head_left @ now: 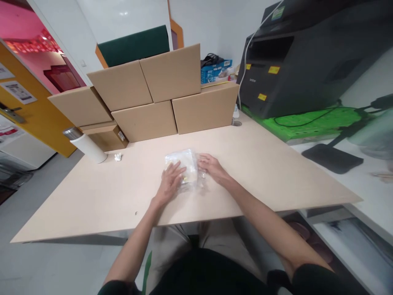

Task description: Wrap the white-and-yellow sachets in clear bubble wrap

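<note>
A white, flat, roughly square packet in a clear plastic bag (190, 164) lies on the table in front of me. Small yellow spots show on its white surface. My left hand (170, 183) rests on the left part of the packet, palm down, with the fingers spread. At the right edge, my right hand (212, 167) has its fingers bent around the loose, crinkled plastic. Part of the packet is hidden under my left fingers, and the exact grip of my right fingertips is blurred.
Stacked cardboard boxes (144, 121) line the back of the pale wooden table (107, 196). A white bottle (90, 148) and a crumpled white scrap (118, 157) are at the left. A dark printer (276, 78) stands on a green surface (294, 125) at right.
</note>
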`<state>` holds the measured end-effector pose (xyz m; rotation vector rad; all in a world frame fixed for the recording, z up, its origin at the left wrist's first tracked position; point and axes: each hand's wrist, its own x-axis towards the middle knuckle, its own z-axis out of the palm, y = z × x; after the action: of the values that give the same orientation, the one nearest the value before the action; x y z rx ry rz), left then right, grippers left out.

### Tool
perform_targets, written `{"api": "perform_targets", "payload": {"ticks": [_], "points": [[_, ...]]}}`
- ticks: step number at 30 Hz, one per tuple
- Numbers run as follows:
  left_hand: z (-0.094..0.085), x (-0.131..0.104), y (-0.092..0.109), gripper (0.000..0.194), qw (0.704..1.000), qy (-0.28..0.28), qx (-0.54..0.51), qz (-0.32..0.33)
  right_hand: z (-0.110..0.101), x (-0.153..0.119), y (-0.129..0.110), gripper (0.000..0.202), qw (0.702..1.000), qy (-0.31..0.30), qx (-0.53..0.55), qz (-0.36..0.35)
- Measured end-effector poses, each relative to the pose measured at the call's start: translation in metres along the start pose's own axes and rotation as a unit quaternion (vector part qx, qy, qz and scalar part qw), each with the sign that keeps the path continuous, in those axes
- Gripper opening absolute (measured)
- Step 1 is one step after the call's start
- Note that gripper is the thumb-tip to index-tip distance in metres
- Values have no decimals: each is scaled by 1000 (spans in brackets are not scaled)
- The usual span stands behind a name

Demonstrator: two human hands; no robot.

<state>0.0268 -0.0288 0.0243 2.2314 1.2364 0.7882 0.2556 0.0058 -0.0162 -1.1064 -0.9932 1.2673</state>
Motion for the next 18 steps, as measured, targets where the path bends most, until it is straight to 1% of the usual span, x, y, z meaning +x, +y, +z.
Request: {"api": "perform_targets", "payload": {"ticks": [1, 2, 3, 4, 5, 6, 7, 9, 11, 13, 14, 15, 16, 17, 18], "points": [[-4, 2, 1, 44, 996, 47, -78, -5, 0, 0, -4, 58, 1000, 5, 26, 3], [-8, 4, 2, 47, 981, 103, -160, -21, -1, 0, -8, 59, 999, 15, 45, -3], [-12, 7, 2, 50, 956, 163, -239, -46, -3, 0, -13, 58, 998, 31, 59, -16], [-17, 9, 2, 52, 922, 223, -307, -74, -6, 1, -17, 55, 996, 52, 68, -31], [-22, 12, 1, 53, 885, 276, -361, -98, -9, 2, -21, 53, 993, 77, 72, -46], [-27, 14, -1, 52, 852, 316, -401, -116, -14, 3, -24, 50, 990, 104, 73, -63], [-31, 15, -4, 51, 828, 338, -428, -130, -18, 5, -27, 48, 986, 130, 73, -79], [-35, 13, -14, 46, 799, 346, -464, -163, -28, 10, -29, 47, 976, 175, 71, -104], [-33, 5, -25, 42, 781, 336, -481, -213, -36, 15, -28, 50, 971, 204, 62, -110], [-25, -9, -33, 39, 768, 335, -483, -253, -40, 18, -24, 56, 970, 219, 40, -99], [-19, -18, -35, 41, 766, 347, -469, -270, -40, 19, -21, 59, 970, 224, 27, -91], [-15, -28, -35, 47, 769, 365, -441, -283, -40, 20, -18, 62, 969, 231, 14, -83], [-11, -38, -34, 58, 779, 387, -397, -292, -39, 20, -15, 66, 968, 238, 3, -75], [-9, -48, -31, 69, 799, 404, -332, -295, -38, 20, -12, 71, 968, 244, -4, -67], [-8, -56, -28, 79, 827, 414, -247, -290, -37, 19, -9, 77, 969, 240, -11, -63]]}}
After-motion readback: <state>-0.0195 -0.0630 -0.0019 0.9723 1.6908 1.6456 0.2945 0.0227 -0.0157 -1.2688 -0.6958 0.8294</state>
